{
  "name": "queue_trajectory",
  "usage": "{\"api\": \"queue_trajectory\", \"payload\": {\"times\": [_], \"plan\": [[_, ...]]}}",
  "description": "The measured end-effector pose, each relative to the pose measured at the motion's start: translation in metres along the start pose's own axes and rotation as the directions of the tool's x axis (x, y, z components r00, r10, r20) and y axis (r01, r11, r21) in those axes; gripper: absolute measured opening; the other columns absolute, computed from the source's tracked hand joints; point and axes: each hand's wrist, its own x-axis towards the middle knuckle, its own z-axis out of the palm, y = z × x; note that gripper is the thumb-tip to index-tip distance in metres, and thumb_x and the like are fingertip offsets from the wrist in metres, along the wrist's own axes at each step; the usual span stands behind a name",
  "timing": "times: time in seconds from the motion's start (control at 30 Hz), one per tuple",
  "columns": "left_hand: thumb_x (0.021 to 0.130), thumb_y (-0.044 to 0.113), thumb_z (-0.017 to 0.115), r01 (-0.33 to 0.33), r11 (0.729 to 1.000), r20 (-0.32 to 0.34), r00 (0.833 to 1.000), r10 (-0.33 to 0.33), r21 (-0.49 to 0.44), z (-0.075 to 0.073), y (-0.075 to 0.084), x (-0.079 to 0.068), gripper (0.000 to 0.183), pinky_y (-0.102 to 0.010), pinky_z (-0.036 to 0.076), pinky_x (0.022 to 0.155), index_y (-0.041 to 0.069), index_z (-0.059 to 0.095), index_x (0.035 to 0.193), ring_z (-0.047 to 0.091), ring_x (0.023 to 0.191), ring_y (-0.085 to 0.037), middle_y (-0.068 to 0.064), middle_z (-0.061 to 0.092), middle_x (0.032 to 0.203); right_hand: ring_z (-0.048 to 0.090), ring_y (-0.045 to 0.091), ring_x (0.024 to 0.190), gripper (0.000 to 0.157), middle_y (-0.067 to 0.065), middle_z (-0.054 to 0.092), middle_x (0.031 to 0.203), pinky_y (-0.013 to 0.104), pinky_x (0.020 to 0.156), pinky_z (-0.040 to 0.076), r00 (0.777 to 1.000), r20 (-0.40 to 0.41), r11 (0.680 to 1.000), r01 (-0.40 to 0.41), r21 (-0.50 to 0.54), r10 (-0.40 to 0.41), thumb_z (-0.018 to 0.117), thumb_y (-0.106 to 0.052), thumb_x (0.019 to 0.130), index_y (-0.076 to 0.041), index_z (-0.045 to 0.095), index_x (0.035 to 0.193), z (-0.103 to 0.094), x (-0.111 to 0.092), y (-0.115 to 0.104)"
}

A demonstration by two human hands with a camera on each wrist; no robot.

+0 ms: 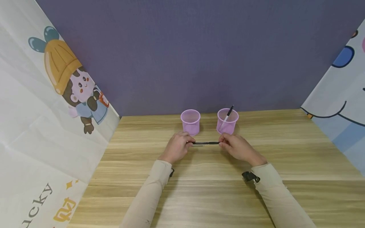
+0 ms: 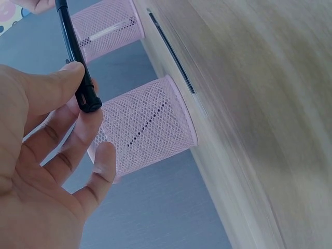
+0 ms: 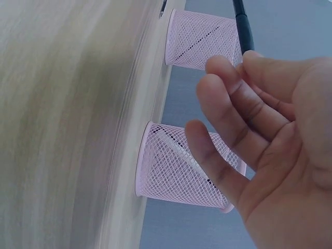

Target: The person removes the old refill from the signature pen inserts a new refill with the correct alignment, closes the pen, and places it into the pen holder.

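Observation:
Both hands hold a black pen (image 1: 203,143) level above the table, one at each end. My left hand (image 1: 178,146) pinches its left end between thumb and fingers; in the left wrist view that end shows a clip, and the little finger stands away from it. The thumb and fingertips of my right hand (image 1: 238,147) pinch the other, tapered end (image 3: 244,33). A thin dark pen refill (image 2: 171,52) lies on the table below the pen. Just behind the hands stand two pink mesh pen cups, a left one (image 1: 191,128) and a right one (image 1: 227,128).
A black and white pen (image 1: 229,112) leans in the right cup, its dark end above the rim. The cups stand near the back edge of the wood-grain table (image 1: 199,196), before a blue-grey panel (image 1: 199,57). Printed white sheets (image 1: 37,120) flank the table.

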Motion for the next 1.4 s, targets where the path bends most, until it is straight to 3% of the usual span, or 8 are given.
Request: {"api": "queue_trajectory", "payload": {"times": [0.27,1.03,1.4], "plan": [[0.091,0.008,0.075,-0.003,1.000,-0.012,1.000,0.004,0.009,0.0011,-0.0011,0.0006,0.012,-0.039,0.055,0.090,0.014,0.079,0.101,0.068,0.098,-0.020,0.001,0.075,0.099,0.050,0.005,0.063,0.004,-0.009,0.058,0.072,0.025,0.061,0.045,1.000,0.002,1.000,0.006,-0.002,-0.006,0.064,-0.014,0.101,-0.012,0.067,0.098,0.0000,0.0005,-0.0010],[0.090,0.009,0.076,-0.017,1.000,-0.030,0.999,0.018,0.011,0.0018,-0.0018,0.0005,0.012,-0.038,0.055,0.092,0.014,0.079,0.100,0.069,0.098,-0.020,0.002,0.075,0.099,0.050,0.004,0.062,0.017,-0.011,0.055,0.067,0.027,0.064,0.045,1.000,0.019,1.000,0.018,-0.012,-0.018,0.058,-0.016,0.105,-0.009,0.065,0.091,0.0024,0.0015,0.0009],[0.091,0.009,0.075,-0.007,1.000,-0.020,1.000,0.007,-0.005,0.0020,-0.0019,0.0012,0.012,-0.038,0.055,0.095,0.014,0.079,0.101,0.069,0.100,-0.019,0.002,0.076,0.100,0.048,0.003,0.061,0.027,-0.011,0.053,0.066,0.026,0.063,0.044,0.999,0.011,0.999,0.033,-0.023,-0.033,0.053,-0.016,0.107,-0.018,0.060,0.081,0.0045,0.0015,0.0032]]}}
